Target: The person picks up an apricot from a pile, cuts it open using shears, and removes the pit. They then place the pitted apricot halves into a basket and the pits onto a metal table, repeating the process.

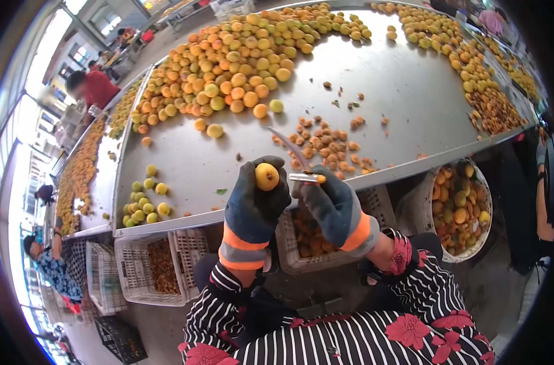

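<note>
Here: left hand (pixel 254 204) pinches apricot (pixel 266 176) fingertip-high, likely exposing it to the knife (pixel 290 149) clasped in right hand (pixel 333 205), above desk (pixel 380 91) edge.

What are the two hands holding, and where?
Left hand holds an apricot by its sides; right hand holds a knife by its orange handle.

We look through one camera worn on the head, facing forward and down, with a wide fisheye bend and dark rounded corners. Our left hand (pixel 252 204) and right hand (pixel 333 207) sit close, near the middle of the view, our striped sleeves (pixel 219 304) at the bottom edge. The metal table (pixel 398 91) stretches away from us toward the top, with crates (pixel 146 271) under its near edge.
</note>
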Demonstrator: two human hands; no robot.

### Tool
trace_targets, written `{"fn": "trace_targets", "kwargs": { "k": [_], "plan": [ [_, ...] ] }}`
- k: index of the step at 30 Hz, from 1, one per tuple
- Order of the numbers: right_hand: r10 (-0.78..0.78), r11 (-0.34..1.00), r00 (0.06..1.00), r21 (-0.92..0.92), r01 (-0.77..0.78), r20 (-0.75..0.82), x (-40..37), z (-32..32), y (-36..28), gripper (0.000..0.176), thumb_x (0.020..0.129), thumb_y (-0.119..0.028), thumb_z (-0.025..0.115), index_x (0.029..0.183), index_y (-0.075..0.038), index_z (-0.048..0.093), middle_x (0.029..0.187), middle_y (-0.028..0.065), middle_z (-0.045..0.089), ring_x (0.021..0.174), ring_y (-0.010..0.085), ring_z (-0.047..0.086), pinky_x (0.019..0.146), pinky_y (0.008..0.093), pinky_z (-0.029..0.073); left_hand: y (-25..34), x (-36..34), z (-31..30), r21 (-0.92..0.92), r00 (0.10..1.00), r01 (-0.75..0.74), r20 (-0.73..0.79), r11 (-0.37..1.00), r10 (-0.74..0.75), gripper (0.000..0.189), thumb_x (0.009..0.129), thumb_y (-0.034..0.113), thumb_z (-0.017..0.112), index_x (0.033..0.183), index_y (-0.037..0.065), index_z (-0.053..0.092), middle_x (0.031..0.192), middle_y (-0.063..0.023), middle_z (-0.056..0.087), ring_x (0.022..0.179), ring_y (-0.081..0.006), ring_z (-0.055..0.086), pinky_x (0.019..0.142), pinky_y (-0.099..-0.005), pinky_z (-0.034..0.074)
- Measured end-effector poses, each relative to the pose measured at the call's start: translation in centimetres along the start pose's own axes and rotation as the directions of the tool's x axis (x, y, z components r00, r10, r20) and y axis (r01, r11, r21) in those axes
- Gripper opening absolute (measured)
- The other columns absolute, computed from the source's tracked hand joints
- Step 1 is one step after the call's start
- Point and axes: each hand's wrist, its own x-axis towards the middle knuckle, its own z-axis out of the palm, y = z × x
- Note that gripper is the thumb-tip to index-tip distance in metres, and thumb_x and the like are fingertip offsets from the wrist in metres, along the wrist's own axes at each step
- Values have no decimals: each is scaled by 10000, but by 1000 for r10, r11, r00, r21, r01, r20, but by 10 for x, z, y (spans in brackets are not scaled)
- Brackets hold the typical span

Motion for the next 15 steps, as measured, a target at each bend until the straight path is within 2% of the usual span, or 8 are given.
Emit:
{"fn": "trace_targets", "kwargs": {
  "k": [1,3,4,5,8,11,15],
  "plan": [
    [-5,999,1000,-44,4,-9,-2,-1,1,168,1001,-176,533,1055,-23,574,814,13,605,729,95,554,662,245,465,-8,-1,4,204,982,-186,10,961,187,495,1014,499,424,1146,41,556,872,-34,570,735,-122,530,669,-240,476],
    [-18,991,1000,-130,16,-19,-3,-3,2,171,994,-170,544,1056,-14,574,829,54,637,747,130,590,679,272,484,-14,1,7,75,992,-120,-33,990,123,488,1013,495,430,1151,46,560,893,-40,581,767,-129,551,697,-257,495],
    [-19,990,999,-141,13,-36,-3,-3,3,171,993,-170,545,1056,-14,573,827,64,640,742,133,596,673,278,484,-14,3,6,-263,989,132,-36,956,-146,482,1014,494,429,1153,51,562,893,-41,583,770,-131,556,699,-264,497],
    [-19,988,998,-153,11,-52,-3,-4,4,171,992,-170,546,1056,-14,573,824,75,643,737,137,601,666,283,485,-15,5,5,-561,918,351,48,749,-394,477,1014,492,428,1154,56,563,892,-42,585,773,-132,562,701,-272,499],
    [24,986,995,-164,-39,-92,2,-8,10,168,994,-167,538,1052,-13,570,819,90,651,726,159,624,649,299,489,-32,12,3,-515,935,344,110,785,-338,488,1043,472,359,1145,40,562,1009,-94,627,913,-193,632,801,-319,538],
    [-8,971,997,-240,-10,-76,5,-11,18,169,995,-168,529,1051,-12,562,809,100,653,718,198,646,632,318,492,-35,14,7,-508,929,352,84,786,-361,490,1043,473,357,1152,39,557,1008,-101,631,908,-202,634,807,-327,539],
    [-86,954,991,-296,52,-102,10,-8,23,171,993,-170,527,1044,-9,550,782,138,642,700,276,657,603,347,490,-33,15,11,-393,930,351,44,850,-364,502,1040,483,359,1166,34,547,1023,-105,631,911,-208,635,811,-345,541]
  ]
}}
